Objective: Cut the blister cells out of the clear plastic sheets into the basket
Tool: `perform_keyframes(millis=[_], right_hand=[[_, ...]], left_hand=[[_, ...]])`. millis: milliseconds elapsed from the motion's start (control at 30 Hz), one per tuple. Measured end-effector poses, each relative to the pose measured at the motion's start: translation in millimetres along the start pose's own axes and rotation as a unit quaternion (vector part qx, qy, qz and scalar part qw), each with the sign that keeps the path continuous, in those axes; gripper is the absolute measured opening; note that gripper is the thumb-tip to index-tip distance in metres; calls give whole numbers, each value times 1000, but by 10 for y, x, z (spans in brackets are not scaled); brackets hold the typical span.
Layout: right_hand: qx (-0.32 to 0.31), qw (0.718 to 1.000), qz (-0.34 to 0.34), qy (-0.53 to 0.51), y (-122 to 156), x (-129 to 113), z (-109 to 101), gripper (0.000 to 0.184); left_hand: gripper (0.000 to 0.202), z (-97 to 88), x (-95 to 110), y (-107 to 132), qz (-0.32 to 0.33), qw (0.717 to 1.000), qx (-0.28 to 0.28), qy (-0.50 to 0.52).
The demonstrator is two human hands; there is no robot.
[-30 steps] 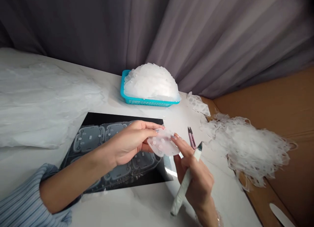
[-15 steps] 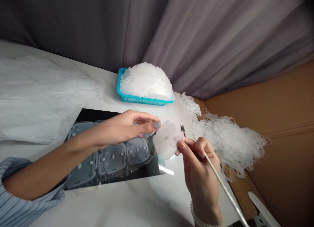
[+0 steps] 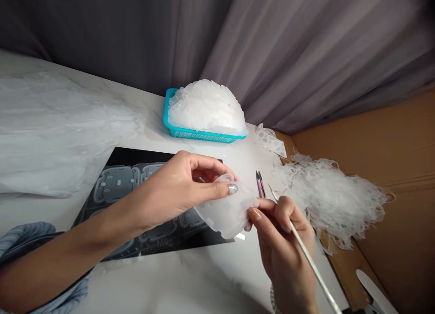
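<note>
My left hand [image 3: 180, 187] pinches the upper edge of a translucent white silicone piece [image 3: 227, 210] between thumb and fingers, above the white table. My right hand [image 3: 283, 241] grips the same piece at its right edge with the thumb. It also holds a thin white-wrapped pick tool [image 3: 306, 255], whose metal tip points up and left past the knuckles. Under my hands lies a black mat [image 3: 136, 162] with a sheet of clear moulded parts [image 3: 117, 187] on it. Small pink snips [image 3: 260, 185] lie on the table just beyond the piece.
A turquoise basket [image 3: 190, 133] heaped with white pieces stands at the back. A tangle of white trimmings [image 3: 329, 198] covers the right side, beside a cardboard box wall [image 3: 390, 169]. A clear plastic bag [image 3: 50, 132] lies at left. A white blade-like tool [image 3: 377, 284] sits at bottom right.
My left hand has closed back onto the silicone piece, which has shifted lower and tilted. The right hand swung the pick from pointing down to pointing up-left a second ago.
</note>
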State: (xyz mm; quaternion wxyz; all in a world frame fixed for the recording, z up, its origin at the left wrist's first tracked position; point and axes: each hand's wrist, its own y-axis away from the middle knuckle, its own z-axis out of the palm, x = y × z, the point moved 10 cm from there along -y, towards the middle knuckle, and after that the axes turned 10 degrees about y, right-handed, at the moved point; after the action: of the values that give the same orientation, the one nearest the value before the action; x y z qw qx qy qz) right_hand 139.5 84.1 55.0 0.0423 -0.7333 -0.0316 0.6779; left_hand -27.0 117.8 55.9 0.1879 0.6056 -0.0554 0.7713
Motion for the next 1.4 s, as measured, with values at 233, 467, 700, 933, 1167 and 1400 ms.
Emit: perform_keyframes(millis=[233, 467, 700, 933, 1167, 1400], right_hand=[[7, 1000, -16, 4, 35, -73, 13, 43], [-33, 999, 8, -43, 1, -57, 73, 40], [68, 997, -31, 33, 49, -84, -89, 42], [143, 959, -191, 150, 250, -424, -98, 41], [34, 931, -323, 168, 221, -482, -73, 35], [33, 914, -371, 162, 260, -589, -33, 35]], left_hand=[[8, 57, 63, 33, 20, 999, 3, 42], [18, 92, -2, 36, -25, 998, 6, 65], [26, -89, -104, 40, -45, 995, 72, 60], [45, 280, -562, 48, -240, 906, -42, 346], [42, 243, -382, 115, -195, 929, -32, 312], [43, 287, -244, 98, -158, 938, -57, 304]])
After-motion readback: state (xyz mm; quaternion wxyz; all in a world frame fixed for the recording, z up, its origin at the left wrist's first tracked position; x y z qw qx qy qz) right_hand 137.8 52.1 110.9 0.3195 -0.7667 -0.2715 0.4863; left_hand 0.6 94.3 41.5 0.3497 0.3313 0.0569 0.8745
